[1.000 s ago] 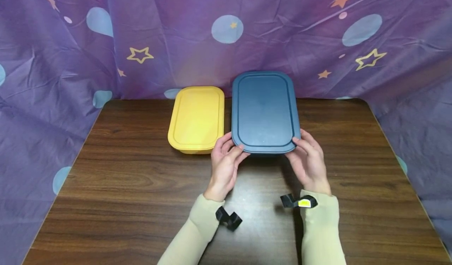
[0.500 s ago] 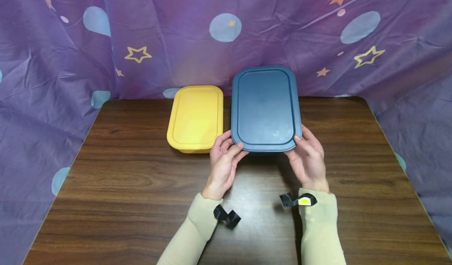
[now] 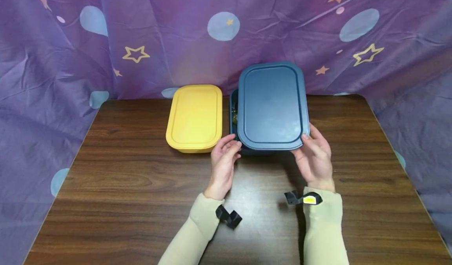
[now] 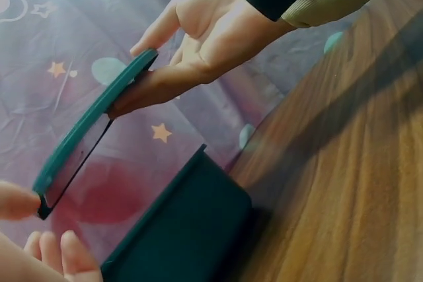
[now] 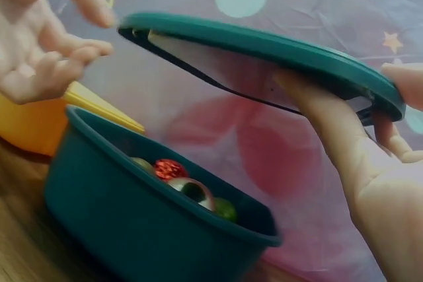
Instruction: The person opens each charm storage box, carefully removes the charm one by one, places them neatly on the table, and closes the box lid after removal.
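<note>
A blue rectangular lid (image 3: 273, 104) is raised and tilted above its blue storage box (image 5: 132, 196). My right hand (image 3: 316, 159) grips the lid's near right corner, thumb on top and fingers underneath. By the lid's near left corner is my left hand (image 3: 223, 167), its loosely bent fingers out from under the lid and its thumb tip right at the edge. Inside the box, the right wrist view shows several shiny balls, among them a red glittery ball (image 5: 170, 169) and a green ball (image 5: 225, 209). In the head view the lid covers most of the box.
A yellow box with its yellow lid on (image 3: 195, 116) stands close left of the blue box. Both are on a dark wood table (image 3: 141, 202), near its back edge. A purple curtain (image 3: 176, 29) with stars and dots hangs behind.
The lid has risen and shifted right with my right hand, uncovering the box's left edge. My left hand has let go of the lid's left corner and stays near it.
</note>
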Action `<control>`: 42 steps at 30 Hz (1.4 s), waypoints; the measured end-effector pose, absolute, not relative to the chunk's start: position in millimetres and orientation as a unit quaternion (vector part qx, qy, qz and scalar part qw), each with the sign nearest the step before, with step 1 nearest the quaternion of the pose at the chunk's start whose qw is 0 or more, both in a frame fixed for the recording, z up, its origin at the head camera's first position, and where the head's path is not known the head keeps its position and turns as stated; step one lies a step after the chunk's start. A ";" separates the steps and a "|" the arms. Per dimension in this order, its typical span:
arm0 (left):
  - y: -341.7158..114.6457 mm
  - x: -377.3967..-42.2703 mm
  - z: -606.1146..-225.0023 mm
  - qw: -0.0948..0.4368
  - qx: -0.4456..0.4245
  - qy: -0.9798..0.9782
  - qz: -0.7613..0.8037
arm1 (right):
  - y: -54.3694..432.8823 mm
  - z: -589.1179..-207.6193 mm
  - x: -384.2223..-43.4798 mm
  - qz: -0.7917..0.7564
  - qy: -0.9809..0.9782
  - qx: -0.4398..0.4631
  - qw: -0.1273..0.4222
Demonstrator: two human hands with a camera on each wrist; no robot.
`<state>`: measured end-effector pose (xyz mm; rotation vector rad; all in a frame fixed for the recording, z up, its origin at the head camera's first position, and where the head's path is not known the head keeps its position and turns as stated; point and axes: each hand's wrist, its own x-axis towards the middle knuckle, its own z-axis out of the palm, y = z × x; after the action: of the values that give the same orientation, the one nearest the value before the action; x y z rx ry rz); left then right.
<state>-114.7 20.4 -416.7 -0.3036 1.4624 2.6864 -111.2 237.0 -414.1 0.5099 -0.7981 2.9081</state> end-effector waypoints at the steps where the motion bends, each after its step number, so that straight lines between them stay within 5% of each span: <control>1: 21.4 -114.5 -417.6 0.030 -0.107 0.477 0.872 | 239.2 -414.2 -111.1 0.950 -0.261 0.166 0.046; 18: 22.1 -125.8 -438.2 0.074 -0.217 0.395 0.890 | 285.4 -406.7 -93.6 0.952 -0.232 0.151 0.127; 42: 13.3 -134.4 -445.3 0.114 -0.209 0.351 0.906 | 321.1 -373.6 -58.8 0.838 -0.382 -0.081 0.381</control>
<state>-134.4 13.3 -445.3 -0.6119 1.0302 2.6561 -58.8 321.1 -373.6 -0.2080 -0.9759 2.1389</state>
